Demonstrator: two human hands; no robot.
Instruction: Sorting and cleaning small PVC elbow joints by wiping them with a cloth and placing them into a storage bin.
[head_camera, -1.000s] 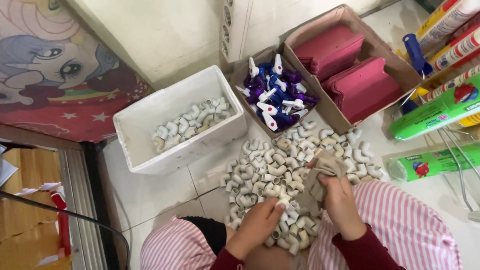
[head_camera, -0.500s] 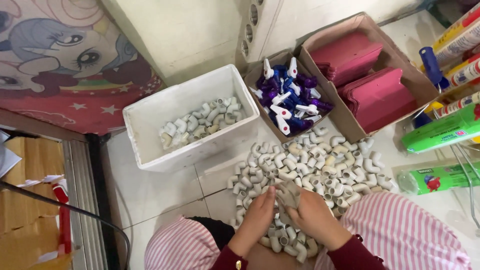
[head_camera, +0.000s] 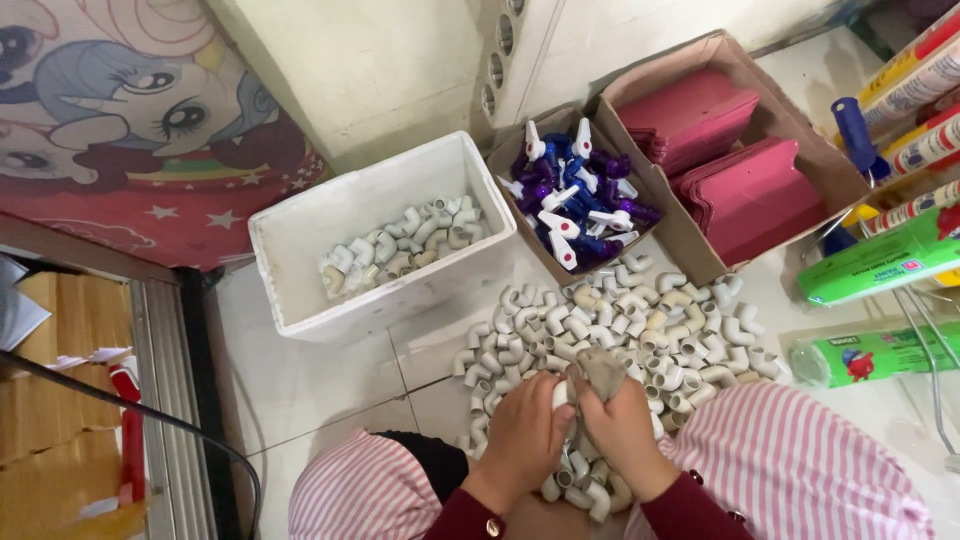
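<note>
Risen since before, left hand (head_camera: 525, 435) and right hand (head_camera: 625, 430) clamp a grey rag (head_camera: 598, 372) — pipe elbow (head_camera: 561, 394) mostly hidden.

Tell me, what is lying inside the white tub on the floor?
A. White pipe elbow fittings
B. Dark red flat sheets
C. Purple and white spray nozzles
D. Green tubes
A: the white tub holds a small heap of white pipe elbow fittings, the same kind as the big pile on the floor; the nozzles sit in a cardboard box beside it.
</note>
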